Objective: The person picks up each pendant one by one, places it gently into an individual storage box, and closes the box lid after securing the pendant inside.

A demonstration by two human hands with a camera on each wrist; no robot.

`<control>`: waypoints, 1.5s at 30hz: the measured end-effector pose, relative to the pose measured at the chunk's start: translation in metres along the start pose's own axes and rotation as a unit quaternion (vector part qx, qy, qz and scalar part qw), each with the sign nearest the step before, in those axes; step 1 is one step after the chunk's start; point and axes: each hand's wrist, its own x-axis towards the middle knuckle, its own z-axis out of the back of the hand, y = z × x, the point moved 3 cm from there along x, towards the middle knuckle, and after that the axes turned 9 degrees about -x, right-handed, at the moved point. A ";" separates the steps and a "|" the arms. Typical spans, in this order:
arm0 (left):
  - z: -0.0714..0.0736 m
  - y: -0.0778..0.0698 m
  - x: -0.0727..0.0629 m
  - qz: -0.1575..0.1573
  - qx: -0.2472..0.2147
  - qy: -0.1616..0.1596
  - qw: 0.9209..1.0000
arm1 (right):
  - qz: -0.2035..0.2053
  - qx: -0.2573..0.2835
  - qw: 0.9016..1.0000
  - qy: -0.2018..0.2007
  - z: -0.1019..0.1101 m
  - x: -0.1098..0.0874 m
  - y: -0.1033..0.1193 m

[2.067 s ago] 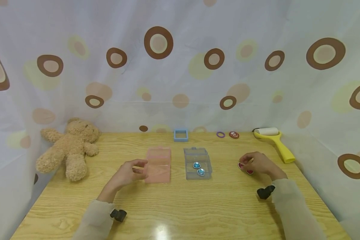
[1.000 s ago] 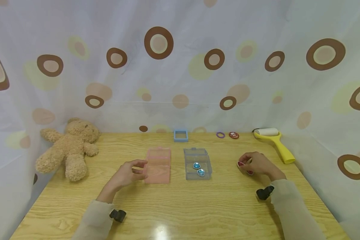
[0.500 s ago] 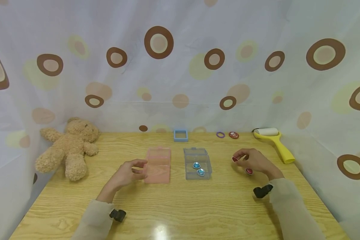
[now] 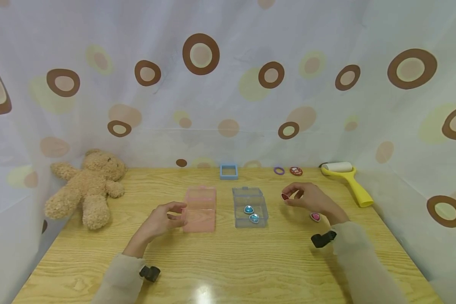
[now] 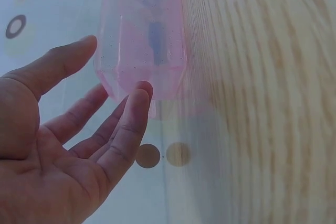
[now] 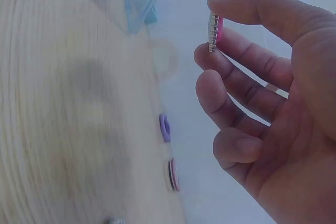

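Observation:
Between thumb and fingertips, my right hand [image 4: 308,197] pinches a pink gem with a silver beaded rim [image 6: 214,32], held up over the table. A second pink gem [image 4: 315,217] lies on the table below that wrist. My left hand [image 4: 164,218] is at the left side of a clear pink plastic box [image 4: 200,220], its lid laid back; the fingers are loosely bent, with fingertips right at the box's wall. To the right of it stands a clear blue-grey box [image 4: 243,223], lid back, with two blue gems [image 4: 248,209] inside.
Along the back of the table are a blue square frame [image 4: 229,177], a purple ring [image 4: 279,170] and a round red badge [image 4: 296,171]. A yellow-handled lint roller [image 4: 359,190] lies at the back right, a teddy bear [image 4: 87,185] at the left. Patterned curtain [image 4: 228,105] encloses the table.
My right hand has lifted one pink gem off the table and moved it left and back, towards the blue-grey box, uncovering the other pink gem. The left hand has stayed put.

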 end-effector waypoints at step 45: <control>-0.003 -0.003 -0.001 0.005 0.003 -0.015 1.000 | 0.101 0.044 0.992 0.057 -0.060 0.056 0.123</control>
